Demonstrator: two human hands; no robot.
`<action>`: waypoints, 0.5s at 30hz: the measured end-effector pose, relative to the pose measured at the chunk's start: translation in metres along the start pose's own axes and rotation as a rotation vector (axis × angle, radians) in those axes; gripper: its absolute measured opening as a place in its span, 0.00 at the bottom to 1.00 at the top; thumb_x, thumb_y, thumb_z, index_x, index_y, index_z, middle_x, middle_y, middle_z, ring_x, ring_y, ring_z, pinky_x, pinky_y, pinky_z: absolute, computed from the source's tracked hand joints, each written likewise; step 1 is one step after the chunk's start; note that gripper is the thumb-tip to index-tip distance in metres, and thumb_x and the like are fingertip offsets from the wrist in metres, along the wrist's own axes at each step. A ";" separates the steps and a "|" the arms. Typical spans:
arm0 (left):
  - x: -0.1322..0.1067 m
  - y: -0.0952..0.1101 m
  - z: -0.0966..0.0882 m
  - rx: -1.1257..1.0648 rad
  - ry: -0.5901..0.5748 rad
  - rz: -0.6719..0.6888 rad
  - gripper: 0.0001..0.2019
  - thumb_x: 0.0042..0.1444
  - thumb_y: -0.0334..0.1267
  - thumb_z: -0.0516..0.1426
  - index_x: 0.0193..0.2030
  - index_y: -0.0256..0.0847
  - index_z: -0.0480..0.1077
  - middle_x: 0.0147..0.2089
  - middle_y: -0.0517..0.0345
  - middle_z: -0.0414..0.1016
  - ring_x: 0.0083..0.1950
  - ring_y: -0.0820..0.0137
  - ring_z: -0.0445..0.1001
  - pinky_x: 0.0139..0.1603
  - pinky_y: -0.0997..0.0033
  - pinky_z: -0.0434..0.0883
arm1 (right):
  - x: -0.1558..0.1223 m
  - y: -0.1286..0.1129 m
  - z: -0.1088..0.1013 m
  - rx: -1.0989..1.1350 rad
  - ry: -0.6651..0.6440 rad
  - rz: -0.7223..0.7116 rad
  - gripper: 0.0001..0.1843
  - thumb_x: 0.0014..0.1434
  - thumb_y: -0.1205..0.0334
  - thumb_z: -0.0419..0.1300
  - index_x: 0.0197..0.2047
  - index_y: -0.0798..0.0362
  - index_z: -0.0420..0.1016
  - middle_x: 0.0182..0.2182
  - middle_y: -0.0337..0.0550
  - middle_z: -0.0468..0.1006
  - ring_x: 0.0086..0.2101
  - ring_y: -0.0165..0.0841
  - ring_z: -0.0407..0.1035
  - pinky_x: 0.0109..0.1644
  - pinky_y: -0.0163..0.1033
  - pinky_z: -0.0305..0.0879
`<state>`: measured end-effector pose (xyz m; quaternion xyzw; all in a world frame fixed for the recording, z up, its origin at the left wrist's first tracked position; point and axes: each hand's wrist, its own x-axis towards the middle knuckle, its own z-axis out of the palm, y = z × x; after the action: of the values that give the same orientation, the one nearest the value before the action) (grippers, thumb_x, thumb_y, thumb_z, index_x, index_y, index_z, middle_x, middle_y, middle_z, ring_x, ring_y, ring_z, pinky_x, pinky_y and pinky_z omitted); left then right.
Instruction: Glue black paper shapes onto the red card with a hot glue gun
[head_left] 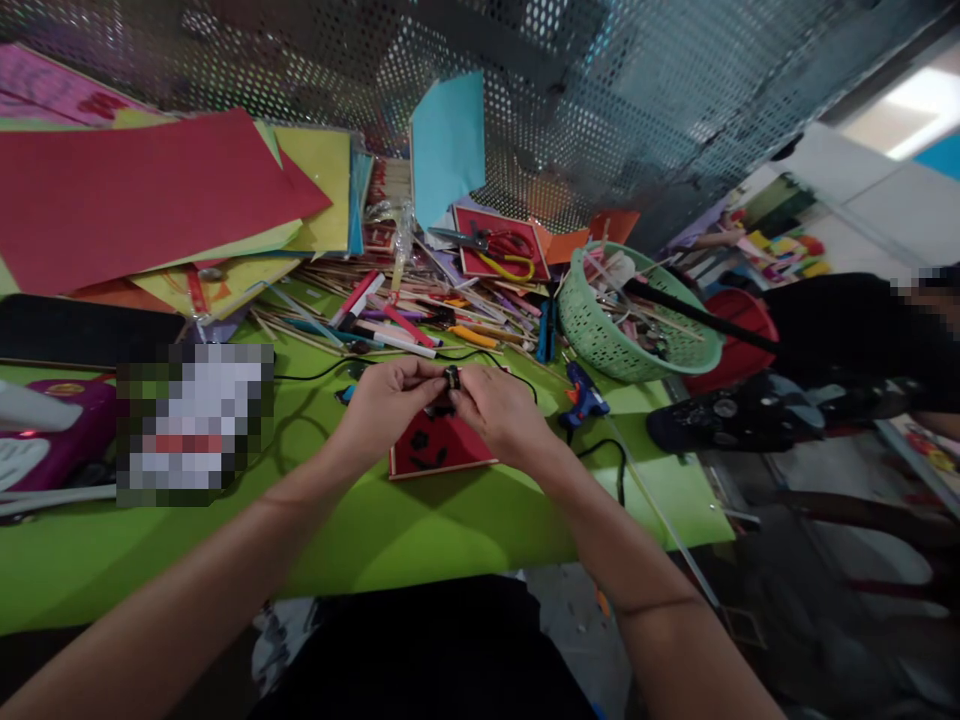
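Note:
Both my hands meet above a small red card with black shapes on it, lying on the green table sheet. My left hand and my right hand pinch a small dark piece between their fingertips. The fingers of both hands are closed on it. What the piece is I cannot make out.
A blue glue gun with a black cord lies right of my hands. A green basket of sticks stands behind it. Pens, sticks, scissors and coloured paper sheets crowd the back. A pink device sits left. Another person sits far right.

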<state>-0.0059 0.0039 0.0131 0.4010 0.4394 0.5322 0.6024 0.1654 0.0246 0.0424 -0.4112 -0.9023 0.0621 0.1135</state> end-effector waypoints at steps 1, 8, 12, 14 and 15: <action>0.000 0.000 0.000 -0.008 -0.001 -0.002 0.12 0.45 0.42 0.69 0.34 0.37 0.78 0.29 0.58 0.80 0.31 0.72 0.77 0.38 0.72 0.73 | 0.000 -0.001 0.001 -0.014 0.009 -0.002 0.10 0.69 0.62 0.48 0.37 0.53 0.66 0.34 0.45 0.74 0.33 0.36 0.63 0.38 0.40 0.52; 0.001 -0.001 0.001 -0.079 -0.021 -0.046 0.16 0.42 0.43 0.71 0.35 0.37 0.78 0.30 0.58 0.81 0.31 0.72 0.77 0.39 0.71 0.74 | 0.000 0.002 0.004 -0.008 0.019 -0.011 0.09 0.68 0.64 0.47 0.37 0.53 0.66 0.33 0.45 0.74 0.33 0.35 0.62 0.38 0.40 0.52; 0.002 0.000 0.000 -0.111 -0.023 -0.071 0.17 0.39 0.43 0.72 0.34 0.36 0.78 0.29 0.57 0.81 0.31 0.72 0.77 0.39 0.71 0.74 | 0.000 0.003 -0.002 0.063 -0.024 -0.010 0.11 0.70 0.62 0.46 0.37 0.52 0.65 0.34 0.45 0.74 0.33 0.35 0.62 0.38 0.39 0.54; 0.003 0.001 -0.001 -0.126 -0.027 -0.078 0.17 0.39 0.43 0.72 0.34 0.36 0.78 0.29 0.57 0.81 0.30 0.72 0.77 0.38 0.73 0.74 | 0.000 0.002 -0.003 0.066 -0.026 -0.021 0.11 0.70 0.60 0.47 0.38 0.53 0.66 0.35 0.45 0.74 0.33 0.35 0.63 0.38 0.39 0.54; 0.002 0.001 -0.001 -0.131 -0.026 -0.080 0.17 0.39 0.43 0.72 0.34 0.36 0.78 0.29 0.58 0.81 0.30 0.73 0.77 0.38 0.73 0.74 | 0.000 0.002 -0.003 0.052 -0.022 -0.028 0.11 0.70 0.60 0.47 0.38 0.53 0.66 0.35 0.46 0.75 0.34 0.36 0.63 0.38 0.39 0.54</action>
<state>-0.0067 0.0066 0.0138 0.3496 0.4115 0.5300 0.6538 0.1674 0.0261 0.0454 -0.3949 -0.9072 0.0884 0.1152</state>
